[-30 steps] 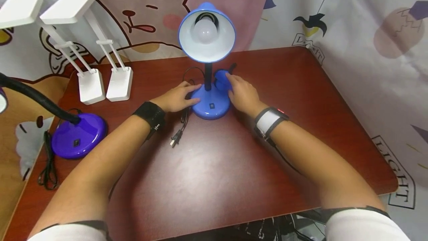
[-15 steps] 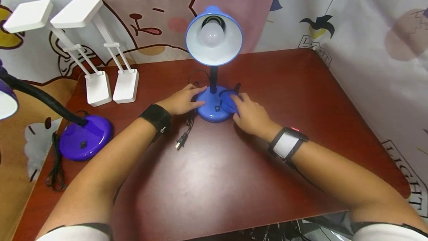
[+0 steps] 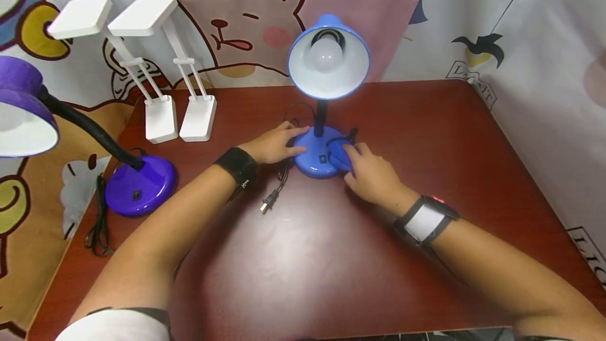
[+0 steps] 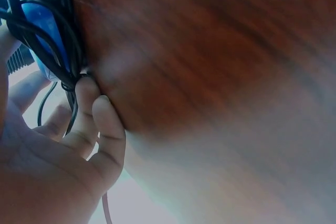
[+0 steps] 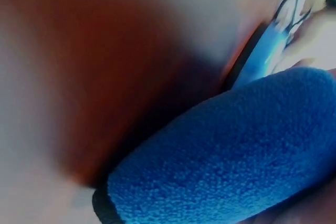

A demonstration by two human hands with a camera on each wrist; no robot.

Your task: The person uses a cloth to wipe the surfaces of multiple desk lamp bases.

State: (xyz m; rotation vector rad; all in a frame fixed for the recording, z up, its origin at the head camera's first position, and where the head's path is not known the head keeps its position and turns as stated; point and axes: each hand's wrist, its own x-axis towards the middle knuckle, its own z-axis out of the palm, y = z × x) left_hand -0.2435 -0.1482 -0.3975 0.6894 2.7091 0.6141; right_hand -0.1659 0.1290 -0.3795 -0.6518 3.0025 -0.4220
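Note:
A blue desk lamp (image 3: 310,162) stands upright on the table, its white-lined shade and bulb facing me. My left hand (image 3: 269,145) holds the left edge of its round base, with thumb and index finger spread over the top. In the left wrist view, the other fingertips curl by the bundled black cord (image 4: 71,40) beside the base. With my right hand (image 3: 376,175) I grip a fuzzy blue cleaning pad (image 3: 339,155) with a black strap, against the right side of the base. Up close in the right wrist view, the pad (image 5: 226,150) hides most of that hand.
A purple gooseneck lamp (image 3: 142,188) with coiled cord (image 3: 98,228) stands at the left. Two white folding lamps (image 3: 161,120) are behind it. The blue lamp's plug (image 3: 268,203) lies in front of my left hand. A printed cloth (image 3: 260,9) hangs behind the table.
My right hand has brought the pad from the back right of the base towards me, over its right front. My left hand stays on the base. The head view has turned left.

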